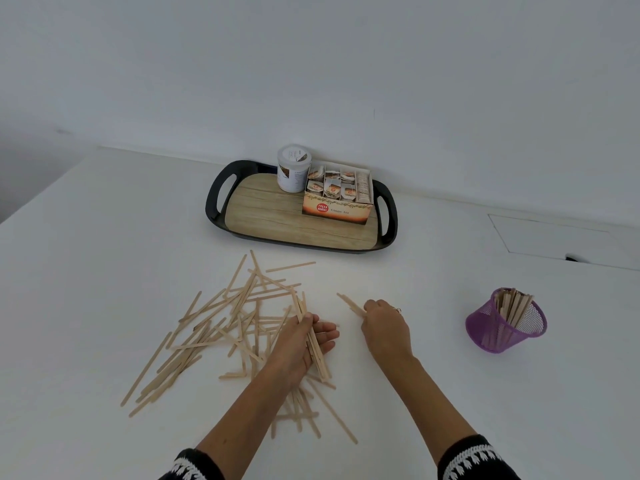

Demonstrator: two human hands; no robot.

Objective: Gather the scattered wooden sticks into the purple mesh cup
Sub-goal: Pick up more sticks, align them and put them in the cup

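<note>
- Left hand (304,344): fingers curled round a bundle of sticks (313,341), over the pile (221,327) mid-worktop.
- Right hand (384,327): fingers pinch a few sticks (349,304) just right of the pile.
- Cup (504,322): near the worktop's right edge, tilted, part-filled with sticks.

Bright, even, soft light; faint shadows; wide-angle bending at edges

Pale, matt bare wood is seen in the scattered sticks (221,327) at lower left; purple mesh (498,332), with fine perforations, forms the cup at right; glossy black plastic rims the tray (213,202), its floor wood-grained; printed card forms the tea box (334,211); the table (104,254) is matt white.
</note>
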